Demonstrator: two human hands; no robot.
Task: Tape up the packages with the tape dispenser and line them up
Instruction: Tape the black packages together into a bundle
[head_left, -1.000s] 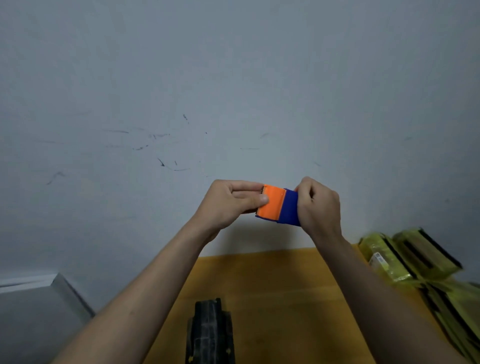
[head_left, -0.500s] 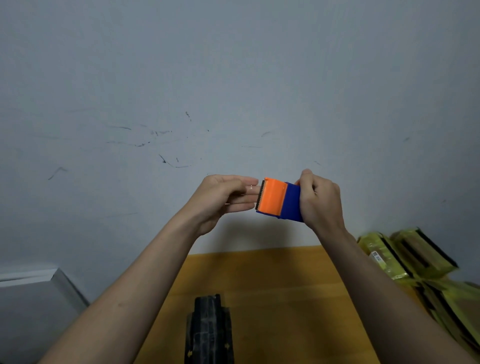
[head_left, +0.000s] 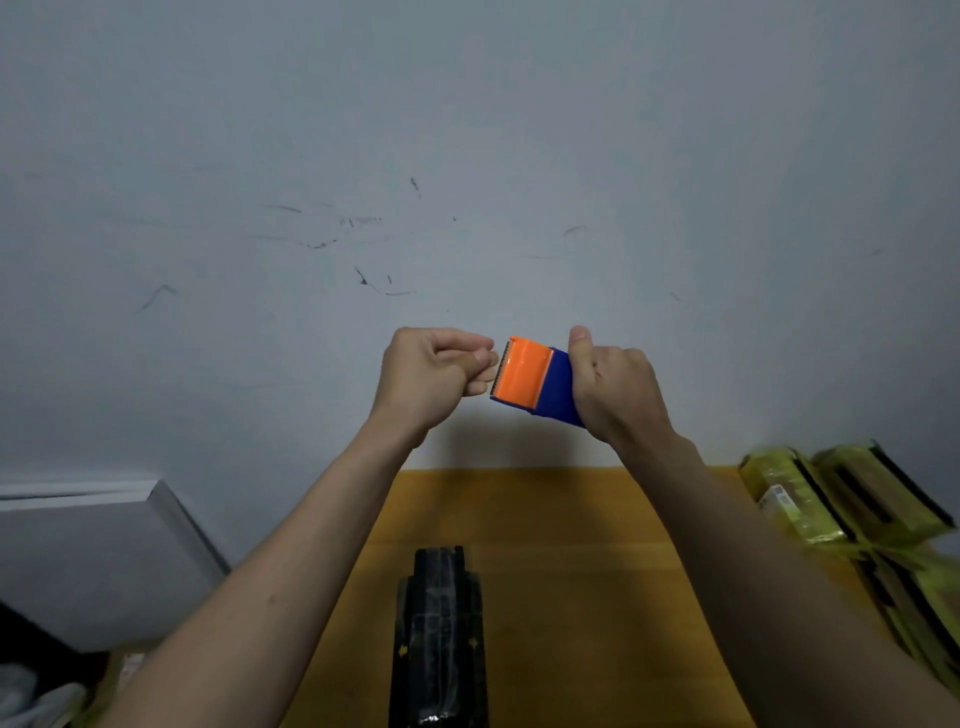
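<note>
Right hand (head_left: 615, 387) grasps blue body of tape dispenser (head_left: 535, 382), raised above yellow table (head_left: 571, 545), in front of wall. Left hand (head_left: 431, 376) curled at serrated orange end; pinching tape end or empty, cannot tell. Black package (head_left: 439, 639) on table below dispenser; yellow packages (head_left: 831, 499) at table's right edge.

Risks:
- fingertips nick on teeth
- tape end slips, snaps back on roll
- tape sticks to itself
</note>
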